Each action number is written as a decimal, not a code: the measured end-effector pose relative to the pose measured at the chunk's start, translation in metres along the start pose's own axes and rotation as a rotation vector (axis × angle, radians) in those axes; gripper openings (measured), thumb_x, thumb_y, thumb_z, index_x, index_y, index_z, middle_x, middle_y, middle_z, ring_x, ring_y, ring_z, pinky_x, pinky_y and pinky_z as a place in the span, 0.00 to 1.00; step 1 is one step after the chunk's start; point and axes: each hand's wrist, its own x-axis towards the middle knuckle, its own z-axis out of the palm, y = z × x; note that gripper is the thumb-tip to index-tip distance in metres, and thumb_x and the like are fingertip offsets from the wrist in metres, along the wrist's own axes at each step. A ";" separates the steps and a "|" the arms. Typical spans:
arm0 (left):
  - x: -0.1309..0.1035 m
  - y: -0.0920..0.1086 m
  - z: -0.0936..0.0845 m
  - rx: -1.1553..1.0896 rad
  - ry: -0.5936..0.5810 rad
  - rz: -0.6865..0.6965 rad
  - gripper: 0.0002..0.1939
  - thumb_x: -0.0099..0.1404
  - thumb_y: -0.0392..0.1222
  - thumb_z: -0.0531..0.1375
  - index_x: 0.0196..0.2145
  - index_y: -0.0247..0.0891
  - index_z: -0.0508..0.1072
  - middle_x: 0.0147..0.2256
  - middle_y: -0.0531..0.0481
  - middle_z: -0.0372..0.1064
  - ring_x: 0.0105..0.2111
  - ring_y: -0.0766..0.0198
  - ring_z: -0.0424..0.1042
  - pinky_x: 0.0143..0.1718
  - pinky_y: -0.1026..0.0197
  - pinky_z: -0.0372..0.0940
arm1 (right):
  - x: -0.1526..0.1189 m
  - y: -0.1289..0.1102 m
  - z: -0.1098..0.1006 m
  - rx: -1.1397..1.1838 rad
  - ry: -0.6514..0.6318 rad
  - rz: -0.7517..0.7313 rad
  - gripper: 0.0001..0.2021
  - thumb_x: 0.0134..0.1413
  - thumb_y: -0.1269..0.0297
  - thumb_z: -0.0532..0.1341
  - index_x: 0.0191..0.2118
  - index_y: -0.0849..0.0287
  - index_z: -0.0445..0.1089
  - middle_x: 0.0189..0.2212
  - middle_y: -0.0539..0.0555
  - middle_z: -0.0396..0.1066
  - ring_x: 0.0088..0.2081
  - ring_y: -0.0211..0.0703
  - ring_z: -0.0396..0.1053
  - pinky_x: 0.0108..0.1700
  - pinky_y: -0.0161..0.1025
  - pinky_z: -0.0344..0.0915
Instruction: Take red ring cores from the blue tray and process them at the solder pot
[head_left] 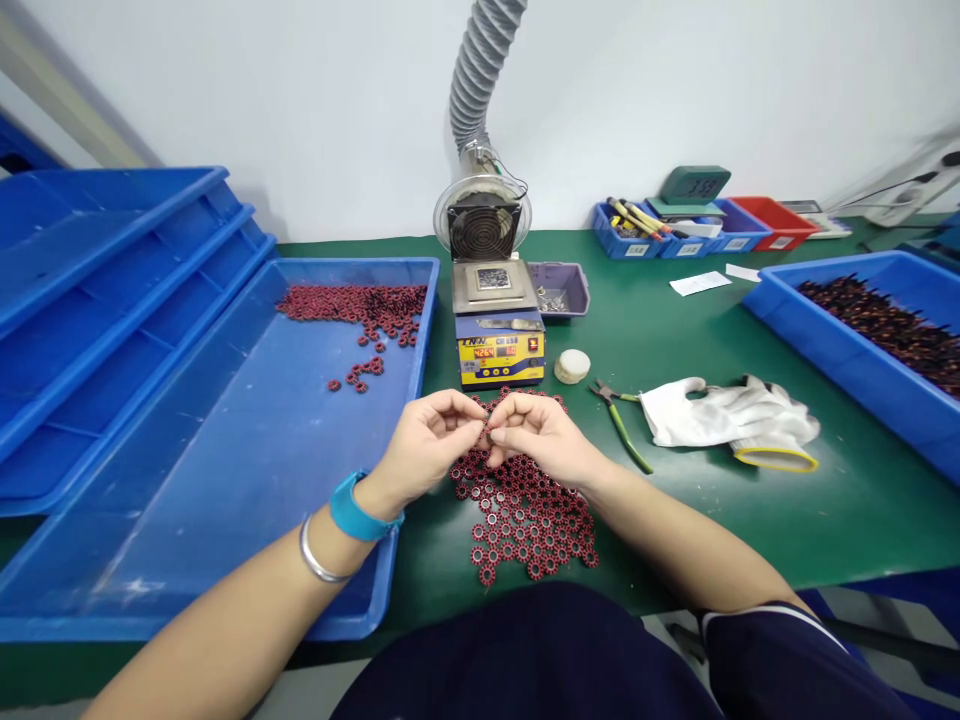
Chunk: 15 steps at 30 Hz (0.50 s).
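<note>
Your left hand (435, 435) and right hand (544, 435) meet at the fingertips, thumbs and forefingers pinched on a small ring (487, 432), mostly hidden by your fingers; the rest of your fingers curl inward. Beneath them, red, toothed rings (529, 518) with round open centres lie in a loose flat heap on the smooth green table (637, 335). To your left, a shallow blue tray (247, 400) holds more such rings, massed towards its far end, with a few strays. Just beyond the heap stands a boxy, yellow-fronted machine (500, 355) with a metal top; a purple bin (579, 290) beside it holds small silvery bits. To your right lie green-handled cutters (627, 440), crumpled white gloves (690, 415) and another blue tray (832, 345), heaped with dark, spiky parts (892, 325).
</note>
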 end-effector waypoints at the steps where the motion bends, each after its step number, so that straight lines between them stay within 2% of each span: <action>1: -0.001 0.000 0.001 0.006 -0.014 0.006 0.07 0.48 0.35 0.67 0.27 0.32 0.74 0.23 0.53 0.72 0.21 0.72 0.69 0.23 0.70 0.65 | 0.000 0.000 0.000 0.004 -0.004 0.006 0.15 0.41 0.61 0.72 0.29 0.62 0.68 0.24 0.48 0.75 0.23 0.33 0.75 0.31 0.32 0.72; 10: 0.000 0.001 0.001 0.043 -0.065 0.008 0.05 0.51 0.35 0.65 0.24 0.32 0.72 0.21 0.53 0.71 0.20 0.72 0.69 0.23 0.70 0.65 | 0.000 0.000 -0.001 0.035 -0.002 0.090 0.15 0.40 0.61 0.73 0.29 0.62 0.67 0.24 0.49 0.76 0.23 0.33 0.74 0.29 0.31 0.72; 15: 0.000 0.000 0.002 0.054 -0.093 -0.017 0.05 0.51 0.36 0.65 0.23 0.33 0.71 0.20 0.53 0.70 0.21 0.71 0.69 0.24 0.69 0.65 | 0.001 0.000 -0.002 0.012 0.002 0.126 0.16 0.41 0.58 0.71 0.28 0.62 0.66 0.23 0.49 0.75 0.22 0.34 0.74 0.28 0.31 0.71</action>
